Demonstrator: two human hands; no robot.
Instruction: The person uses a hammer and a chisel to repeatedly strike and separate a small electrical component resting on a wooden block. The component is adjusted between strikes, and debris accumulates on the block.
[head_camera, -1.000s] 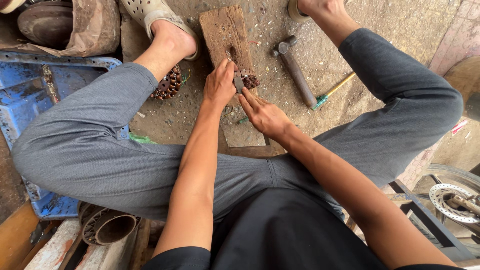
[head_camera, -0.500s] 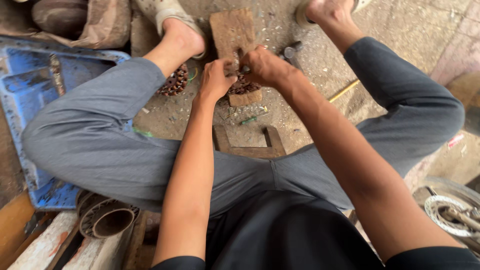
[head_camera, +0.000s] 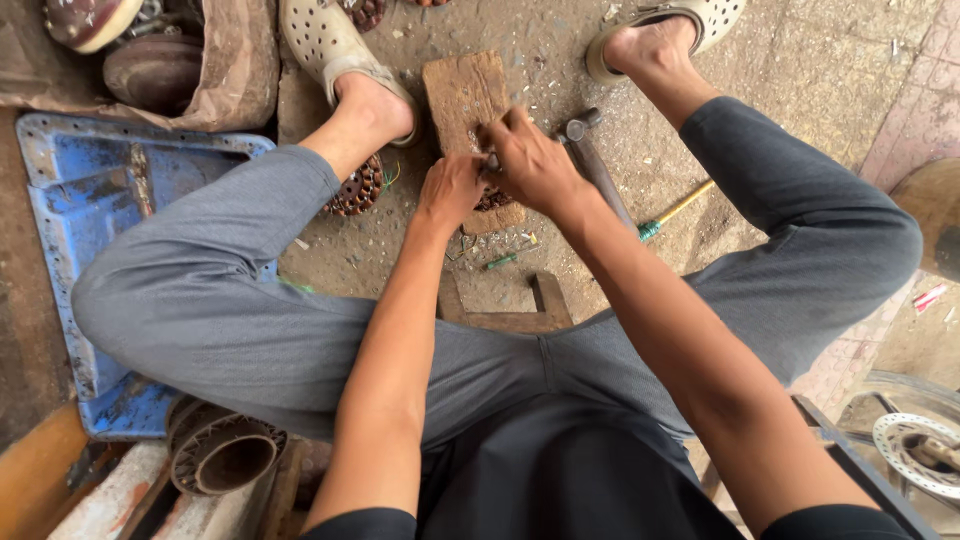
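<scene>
1. We wear grey trousers (head_camera: 230, 300), loose and creased at the knees.
2. Our top (head_camera: 560, 480) is dark, short-sleeved, leaving both arms bare.
3. Our feet sit in pale perforated clogs (head_camera: 320, 40), heels bare.

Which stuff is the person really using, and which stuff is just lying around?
In use:
left hand
right hand
small dark part under both hands
wooden block

Lying about:
hammer
screwdriver
blue tray
round wound coil
metal ring
brake disc
</scene>
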